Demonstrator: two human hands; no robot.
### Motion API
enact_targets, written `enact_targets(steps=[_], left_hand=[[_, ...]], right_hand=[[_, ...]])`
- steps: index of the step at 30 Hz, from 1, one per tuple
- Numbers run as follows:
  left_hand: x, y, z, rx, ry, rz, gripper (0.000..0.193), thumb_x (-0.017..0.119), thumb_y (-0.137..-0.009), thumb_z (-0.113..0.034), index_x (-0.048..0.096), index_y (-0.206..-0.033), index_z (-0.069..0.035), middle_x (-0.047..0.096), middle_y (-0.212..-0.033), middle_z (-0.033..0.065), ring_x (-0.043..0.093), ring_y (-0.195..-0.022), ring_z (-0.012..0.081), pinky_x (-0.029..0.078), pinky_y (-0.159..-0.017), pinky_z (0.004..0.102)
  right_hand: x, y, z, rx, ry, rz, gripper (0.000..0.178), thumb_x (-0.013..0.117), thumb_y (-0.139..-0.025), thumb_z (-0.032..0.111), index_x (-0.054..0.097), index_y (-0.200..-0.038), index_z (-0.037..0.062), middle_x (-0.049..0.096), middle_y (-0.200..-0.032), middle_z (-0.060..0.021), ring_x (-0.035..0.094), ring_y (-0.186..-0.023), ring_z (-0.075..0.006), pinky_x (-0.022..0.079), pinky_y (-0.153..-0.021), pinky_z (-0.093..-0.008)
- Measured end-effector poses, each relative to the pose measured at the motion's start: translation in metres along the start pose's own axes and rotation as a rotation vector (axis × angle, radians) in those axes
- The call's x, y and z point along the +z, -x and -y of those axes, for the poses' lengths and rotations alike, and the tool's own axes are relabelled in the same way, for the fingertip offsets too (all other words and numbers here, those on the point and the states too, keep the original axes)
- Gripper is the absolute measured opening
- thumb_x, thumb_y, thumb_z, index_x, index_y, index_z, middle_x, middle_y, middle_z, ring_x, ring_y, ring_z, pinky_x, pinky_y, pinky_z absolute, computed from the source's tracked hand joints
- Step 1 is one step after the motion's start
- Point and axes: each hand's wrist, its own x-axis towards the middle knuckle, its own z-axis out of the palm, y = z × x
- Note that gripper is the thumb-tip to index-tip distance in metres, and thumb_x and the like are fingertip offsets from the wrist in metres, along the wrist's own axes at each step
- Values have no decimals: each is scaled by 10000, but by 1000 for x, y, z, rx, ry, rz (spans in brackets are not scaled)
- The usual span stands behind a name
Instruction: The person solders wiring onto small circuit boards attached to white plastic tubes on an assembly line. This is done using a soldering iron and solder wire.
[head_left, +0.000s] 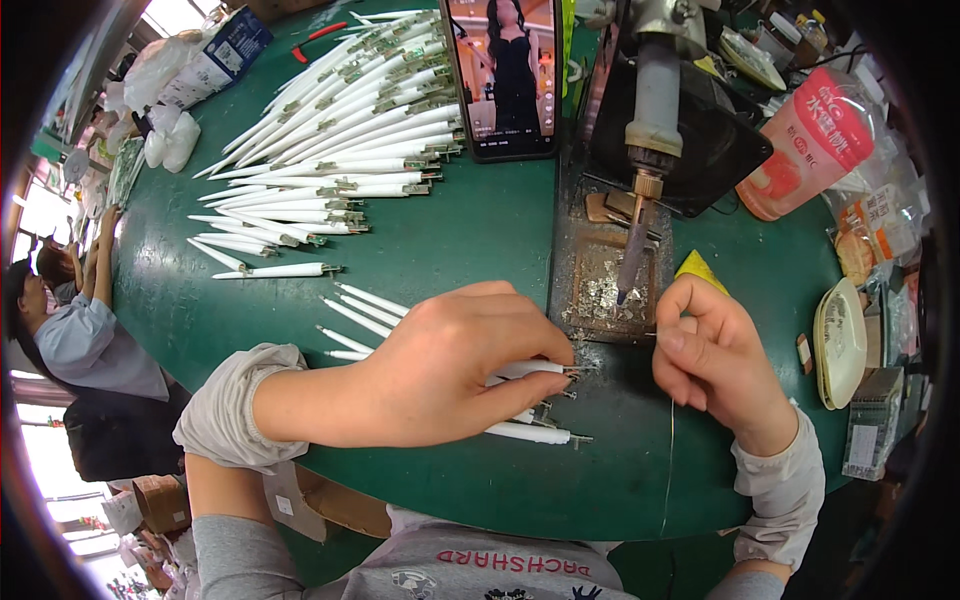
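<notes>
Your left hand [440,365] pinches a white tube [530,369] lying left-to-right, metal end toward your right hand [715,360], whose fingers pinch thin wire [671,440].

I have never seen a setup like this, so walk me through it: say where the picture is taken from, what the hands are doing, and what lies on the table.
The picture comes from a wide camera on the person's head, looking down, so straight edges bend near the rim. The left hand pinches a white tube with small metal leads at its end. The right hand holds a thin wire near the tip of a fixed soldering iron, above a tray of solder scraps. On the green table lie a fan of finished white tubes, a phone propped upright and a pink bottle.
</notes>
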Motion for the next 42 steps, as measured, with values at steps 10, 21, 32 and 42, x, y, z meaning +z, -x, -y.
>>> enact_targets(steps=[10,21,32,42], left_hand=[[-12,30,-10,123,-602,128,714,774,-616,-443,552,-1175,-58,513,-1034,101,513,-944,287,434,-815,370],[10,51,-10,190,-597,187,488,736,-656,-193,562,-1091,-57,522,-900,68,524,-864,246,470,-736,359],[-13,143,-82,-39,-287,224,327,670,-762,-156,543,-1045,-53,560,-825,91,626,-727,253,495,-580,346],[29,305,28,-799,10,311,348,629,-823,-249,543,-1096,-51,633,-903,178,629,-747,356,495,-654,421]], right_hand=[[-38,24,5,-290,1096,-598,248,680,-777,75,580,-999,29,436,-480,-40,409,-415,-105,326,-436,-298],[-38,17,-16,-317,1362,-630,262,727,-758,210,596,-930,63,554,-542,-89,570,-486,-279,421,-474,-397],[48,36,7,-1024,1401,-460,197,708,-719,18,620,-895,24,584,-637,-82,561,-496,-216,451,-476,-305],[67,13,-2,-1098,1726,-430,161,675,-736,55,597,-877,49,550,-631,-59,585,-556,-206,454,-480,-318]])
